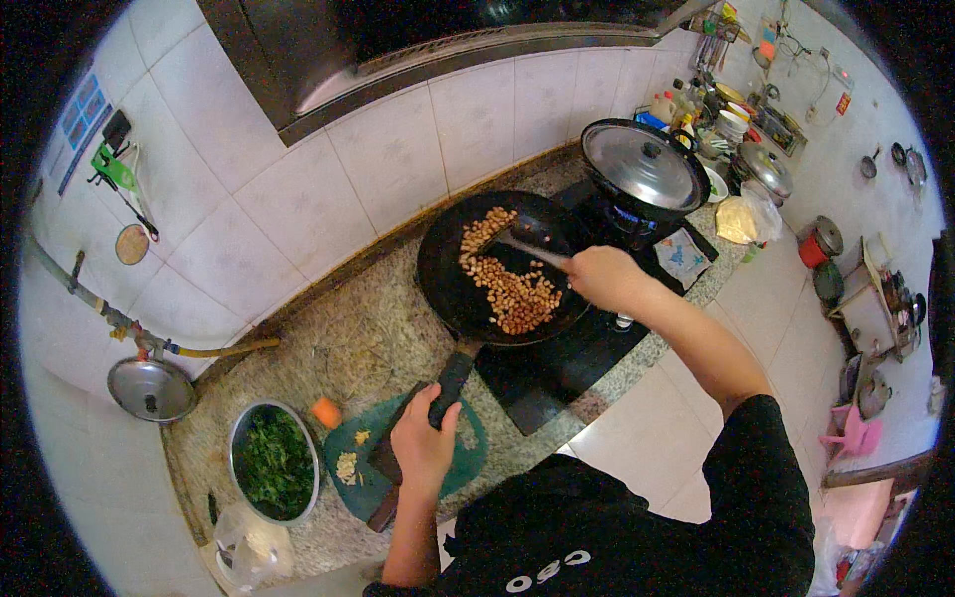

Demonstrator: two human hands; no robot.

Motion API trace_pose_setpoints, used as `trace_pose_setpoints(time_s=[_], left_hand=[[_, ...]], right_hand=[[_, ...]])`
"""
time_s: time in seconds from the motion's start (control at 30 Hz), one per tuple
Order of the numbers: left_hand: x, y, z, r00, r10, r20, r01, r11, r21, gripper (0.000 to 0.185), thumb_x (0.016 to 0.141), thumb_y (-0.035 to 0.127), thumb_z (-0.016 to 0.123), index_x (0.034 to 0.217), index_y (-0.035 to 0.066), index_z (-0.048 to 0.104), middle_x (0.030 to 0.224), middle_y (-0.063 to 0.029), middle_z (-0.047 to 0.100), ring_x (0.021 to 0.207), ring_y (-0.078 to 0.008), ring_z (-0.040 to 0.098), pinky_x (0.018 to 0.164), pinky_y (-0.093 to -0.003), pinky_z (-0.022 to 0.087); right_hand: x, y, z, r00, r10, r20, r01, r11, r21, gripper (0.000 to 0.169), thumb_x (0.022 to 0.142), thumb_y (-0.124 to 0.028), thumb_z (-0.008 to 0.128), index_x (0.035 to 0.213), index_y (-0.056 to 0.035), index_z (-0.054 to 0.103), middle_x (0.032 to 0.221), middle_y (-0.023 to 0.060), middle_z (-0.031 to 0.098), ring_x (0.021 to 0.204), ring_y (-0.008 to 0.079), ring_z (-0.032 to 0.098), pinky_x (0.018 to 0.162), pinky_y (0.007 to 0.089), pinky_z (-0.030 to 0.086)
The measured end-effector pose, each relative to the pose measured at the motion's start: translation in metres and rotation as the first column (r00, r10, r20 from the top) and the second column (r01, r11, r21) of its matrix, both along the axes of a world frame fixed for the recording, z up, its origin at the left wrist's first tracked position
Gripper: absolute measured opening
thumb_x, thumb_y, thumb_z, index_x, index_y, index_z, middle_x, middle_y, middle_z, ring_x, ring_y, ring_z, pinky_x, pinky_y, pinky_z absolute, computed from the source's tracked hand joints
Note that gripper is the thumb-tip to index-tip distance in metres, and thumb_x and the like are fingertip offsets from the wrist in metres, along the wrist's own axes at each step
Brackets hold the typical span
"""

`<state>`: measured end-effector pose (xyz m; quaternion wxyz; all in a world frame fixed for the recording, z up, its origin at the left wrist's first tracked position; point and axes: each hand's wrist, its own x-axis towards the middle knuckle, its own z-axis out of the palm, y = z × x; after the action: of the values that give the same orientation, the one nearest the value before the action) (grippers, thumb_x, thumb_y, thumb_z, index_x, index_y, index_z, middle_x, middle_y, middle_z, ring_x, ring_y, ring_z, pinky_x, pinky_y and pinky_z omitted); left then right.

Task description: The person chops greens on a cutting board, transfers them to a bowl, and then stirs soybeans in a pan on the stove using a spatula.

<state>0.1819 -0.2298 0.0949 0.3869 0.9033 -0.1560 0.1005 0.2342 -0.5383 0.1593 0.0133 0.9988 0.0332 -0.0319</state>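
A black wok (442,261) sits over the near side of the black glass stove, with browned peanuts (522,298) spread in a curved band inside it. My left hand (424,440) grips the end of the wok's black handle (452,379). In my right hand (606,277) is the handle of a metal spatula (533,250), whose blade rests among the peanuts at the wok's far side. Below my left hand lies a green cutting board (466,466) bearing a dark-bladed cleaver (389,455), partly hidden by the hand, and chopped garlic (346,468).
A steel bowl of leafy greens (272,463) and a carrot piece (326,413) stand left of the board. A lidded pan (645,164) sits over a lit blue flame (630,221). The range hood (462,52) overhangs the stove. Bottles (679,101) crowd the far counter.
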Motion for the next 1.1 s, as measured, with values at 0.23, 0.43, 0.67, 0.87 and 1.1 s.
trace_pose_setpoints(time_s=[0.23, 0.43, 0.67, 0.87, 1.1], left_hand=[[0.001, 0.007, -0.007, 1.000, -0.003, 0.007, 0.003, 1.000, 0.012, 0.032, 0.071, 0.018, 0.068, 0.098, 0.005, 0.056, 0.097, -0.0142, 0.060, 0.085, -0.0309, 0.059, 0.072, -0.0348, 0.047], [0.001, 0.006, -0.006, 1.000, -0.016, 0.001, 0.016, 1.000, 0.006, 0.033, 0.071, 0.019, 0.068, 0.099, 0.005, 0.056, 0.098, -0.0143, 0.060, 0.085, -0.0312, 0.059, 0.071, -0.0351, 0.047], [0.003, 0.002, -0.002, 1.000, -0.030, -0.007, 0.030, 1.000, 0.008, 0.033, 0.072, 0.019, 0.068, 0.099, 0.005, 0.056, 0.097, -0.0147, 0.060, 0.084, -0.0317, 0.059, 0.071, -0.0353, 0.047], [0.000, 0.008, -0.007, 1.000, -0.003, -0.006, 0.003, 1.000, -0.005, 0.034, 0.071, 0.018, 0.069, 0.099, 0.005, 0.056, 0.098, -0.0147, 0.060, 0.085, -0.0314, 0.059, 0.071, -0.0348, 0.047], [0.002, 0.003, -0.004, 1.000, -0.007, -0.012, 0.006, 1.000, -0.019, 0.033, 0.071, 0.018, 0.069, 0.098, 0.005, 0.057, 0.098, -0.0144, 0.060, 0.086, -0.0310, 0.059, 0.072, -0.0347, 0.047]], right_hand=[[-0.039, -0.014, 0.071, 0.908, 0.305, -0.286, -0.234, 0.938, 0.257, 0.018, 0.076, -0.020, 0.052, 0.079, -0.0054, 0.063, 0.070, 0.0171, 0.060, 0.068, 0.0340, 0.059, 0.061, 0.0437, 0.047], [-0.040, -0.024, 0.070, 0.993, 0.050, -0.109, -0.057, 0.996, -0.068, 0.013, 0.071, -0.014, 0.053, 0.073, -0.0053, 0.063, 0.070, 0.0158, 0.061, 0.068, 0.0326, 0.061, 0.060, 0.0431, 0.049], [-0.015, -0.004, 0.015, 0.988, 0.115, -0.104, -0.106, 0.990, 0.092, 0.018, 0.073, -0.016, 0.053, 0.084, -0.0045, 0.061, 0.073, 0.0187, 0.060, 0.069, 0.0355, 0.059, 0.064, 0.0441, 0.048], [-0.044, -0.017, 0.094, 0.907, 0.138, -0.398, -0.095, 0.988, 0.125, 0.025, 0.075, -0.017, 0.053, 0.098, -0.0117, 0.063, 0.070, 0.0147, 0.059, 0.061, 0.0282, 0.057, 0.058, 0.0366, 0.045], [-0.022, -0.017, 0.047, 1.000, 0.031, -0.002, -0.031, 0.999, -0.044, 0.017, 0.072, -0.012, 0.051, 0.070, -0.0001, 0.062, 0.071, 0.0179, 0.061, 0.069, 0.0343, 0.061, 0.061, 0.0430, 0.049]])
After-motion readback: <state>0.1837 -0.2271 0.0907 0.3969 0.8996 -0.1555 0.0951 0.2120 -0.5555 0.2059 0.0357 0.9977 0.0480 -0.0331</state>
